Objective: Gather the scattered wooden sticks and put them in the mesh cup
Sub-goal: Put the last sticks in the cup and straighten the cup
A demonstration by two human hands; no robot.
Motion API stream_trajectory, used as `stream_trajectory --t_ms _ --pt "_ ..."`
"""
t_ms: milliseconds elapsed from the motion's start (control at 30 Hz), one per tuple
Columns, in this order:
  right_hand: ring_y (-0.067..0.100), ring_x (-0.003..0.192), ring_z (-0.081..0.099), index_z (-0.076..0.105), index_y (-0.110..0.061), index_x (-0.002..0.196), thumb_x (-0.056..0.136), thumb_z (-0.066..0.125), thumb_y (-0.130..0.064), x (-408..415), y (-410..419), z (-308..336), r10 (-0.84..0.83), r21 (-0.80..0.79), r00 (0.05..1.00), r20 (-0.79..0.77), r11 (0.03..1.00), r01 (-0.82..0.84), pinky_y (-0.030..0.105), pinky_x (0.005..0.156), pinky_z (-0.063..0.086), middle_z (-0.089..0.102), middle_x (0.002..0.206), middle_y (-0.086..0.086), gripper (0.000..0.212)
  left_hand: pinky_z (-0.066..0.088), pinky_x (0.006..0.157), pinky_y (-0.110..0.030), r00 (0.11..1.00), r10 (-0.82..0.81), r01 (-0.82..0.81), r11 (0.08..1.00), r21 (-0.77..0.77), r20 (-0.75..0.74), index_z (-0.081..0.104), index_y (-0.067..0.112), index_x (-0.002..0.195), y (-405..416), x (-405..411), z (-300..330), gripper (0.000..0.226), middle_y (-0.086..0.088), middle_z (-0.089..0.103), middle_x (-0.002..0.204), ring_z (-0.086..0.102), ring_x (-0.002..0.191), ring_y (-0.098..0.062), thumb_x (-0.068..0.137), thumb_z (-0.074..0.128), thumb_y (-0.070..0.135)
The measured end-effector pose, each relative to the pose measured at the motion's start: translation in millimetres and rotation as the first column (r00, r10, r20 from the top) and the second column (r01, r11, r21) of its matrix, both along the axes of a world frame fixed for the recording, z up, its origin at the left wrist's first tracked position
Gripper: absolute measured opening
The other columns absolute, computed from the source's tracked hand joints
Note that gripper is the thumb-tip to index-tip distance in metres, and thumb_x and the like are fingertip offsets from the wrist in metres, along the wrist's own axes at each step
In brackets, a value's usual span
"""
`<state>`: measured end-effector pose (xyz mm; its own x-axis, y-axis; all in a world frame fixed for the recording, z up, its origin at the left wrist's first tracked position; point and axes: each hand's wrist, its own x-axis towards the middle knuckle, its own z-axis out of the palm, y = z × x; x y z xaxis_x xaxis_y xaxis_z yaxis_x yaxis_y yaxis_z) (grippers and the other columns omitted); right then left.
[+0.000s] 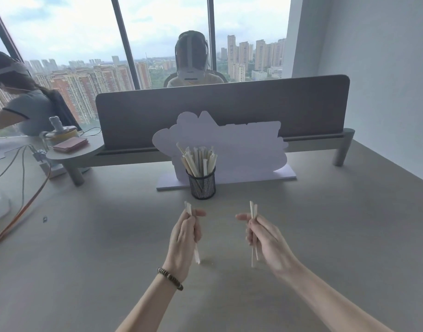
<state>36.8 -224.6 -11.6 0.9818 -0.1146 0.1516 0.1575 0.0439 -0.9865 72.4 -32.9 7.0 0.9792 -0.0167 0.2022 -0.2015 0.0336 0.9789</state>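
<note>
Left hand [185, 232] and right hand [265, 236] each have a grip pinching wooden sticks [253, 213] upright above the desk [337, 224], near the mesh cup [202, 185] (already crowded); lower ends first into gaps

Daylight, diffuse, enters through the window [158, 32] behind the grey divider panel [222, 109]; overcast sky there is bright, near blown out. The person beyond the divider panel reads as a backlit silhouette. The desk [325, 224] in front of the divider panel is evenly lit, muted, no glare. Soft, faint shadows lie on the desk below the left hand [185, 233] and right hand [265, 236]. Wide-angle distortion: window mullions and divider panel edges bow toward the frame borders. Overall slightly soft, with compression smear.
</note>
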Motion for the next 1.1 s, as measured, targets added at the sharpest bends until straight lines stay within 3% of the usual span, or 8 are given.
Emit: stream_trajectory --t_ms 100,200,367,533,733,900,1000,1100 --pt "0.005 0.081 0.059 0.070 -0.023 0.097 0.106 0.042 -0.014 -1.7 -4.0 0.5 -0.018 -0.171 1.000 -0.015 0.985 0.015 0.018 0.080 0.044 0.064 0.084 -0.009 0.031 0.038 0.069 -0.029 1.000 -0.007 0.004 0.989 0.146 0.021 0.062 0.012 0.096 4.7 -1.7 -1.4 0.025 0.000 0.050 0.072 0.047 0.066 -0.014 0.098 0.037 0.014" --pt "0.005 0.108 0.053 0.069 -0.032 0.095 0.105 0.045 -0.021 -1.4 -9.6 3.5 -0.016 -0.402 1.000 -0.017 0.915 0.008 0.019 0.091 0.037 0.062 0.101 -0.012 0.029 0.040 0.079 -0.015 0.995 -0.039 0.002 0.928 0.372 0.094 0.061 0.021 0.090 12.6 -3.0 -1.2 0.028 -0.004 0.051 0.095 0.049 0.083 -0.004 0.103 0.040 0.009" --pt "0.003 0.093 0.062 0.073 -0.033 0.093 0.100 0.055 -0.021 0.6 -21.8 17.9 0.051 -0.539 0.998 -0.026 0.840 -0.057 0.022 0.085 0.047 0.068 0.100 -0.010 0.022 0.039 0.068 -0.010 0.986 -0.121 0.035 0.820 0.572 0.114 0.061 0.029 0.088 30.7 -1.8 8.6 0.029 0.008 0.053 0.082 0.052 0.075 0.000 0.100 0.048 0.006" --pt "-0.001 0.065 0.065 0.075 -0.032 0.089 0.091 0.070 -0.021 7.0 -30.2 30.0 -0.042 -0.594 0.998 0.036 0.803 0.055 0.017 0.065 0.052 0.072 0.077 -0.024 0.013 0.052 0.065 -0.018 0.991 0.002 -0.072 0.841 0.537 0.131 0.061 0.032 0.090 41.4 -0.1 14.9 0.025 0.003 0.067 0.080 0.064 0.063 -0.009 0.094 0.060 0.008" --pt "0.017 0.067 0.075 0.070 -0.019 0.081 0.085 0.077 -0.013 49.1 -29.3 75.1 -0.093 -0.510 0.986 0.135 0.847 0.150 0.043 0.074 0.061 0.076 0.072 0.002 0.010 0.060 0.073 -0.043 0.982 0.128 -0.179 0.867 0.464 0.140 0.059 0.024 0.088 50.3 6.7 25.5 0.019 0.003 0.070 0.076 0.067 0.064 -0.011 0.086 0.069 0.008" --pt "0.014 0.064 0.075 0.069 -0.012 0.083 0.087 0.074 -0.013 93.9 -13.1 124.9 -0.099 -0.491 0.968 0.229 0.847 0.203 0.032 0.075 0.057 0.076 0.075 0.001 0.007 0.057 0.073 -0.037 0.972 0.182 -0.231 0.870 0.436 0.152 0.056 0.021 0.084 54.5 14.2 41.5 0.015 0.001 0.070 0.072 0.068 0.065 -0.009 0.089 0.064 0.009" --pt "0.023 0.066 0.075 0.069 -0.010 0.083 0.086 0.075 -0.010 126.4 -4.9 140.8 -0.115 -0.438 0.956 0.271 0.869 0.229 0.045 0.076 0.061 0.076 0.075 0.004 0.007 0.053 0.071 -0.036 0.959 0.224 -0.277 0.865 0.418 0.173 0.052 0.022 0.084 57.3 25.7 53.3 0.016 -0.002 0.069 0.072 0.069 0.065 -0.009 0.091 0.061 0.010" --pt "0.017 0.077 0.074 0.067 -0.010 0.090 0.083 0.077 -0.013 156.2 2.2 145.2 -0.143 -0.424 0.934 0.329 0.861 0.281 0.042 0.079 0.059 0.077 0.081 -0.001 0.012 0.052 0.069 -0.032 0.942 0.264 -0.325 0.868 0.374 0.206 0.051 0.025 0.085 59.4 38.9 67.0 0.019 0.001 0.069 0.074 0.069 0.064 -0.009 0.093 0.060 0.010"
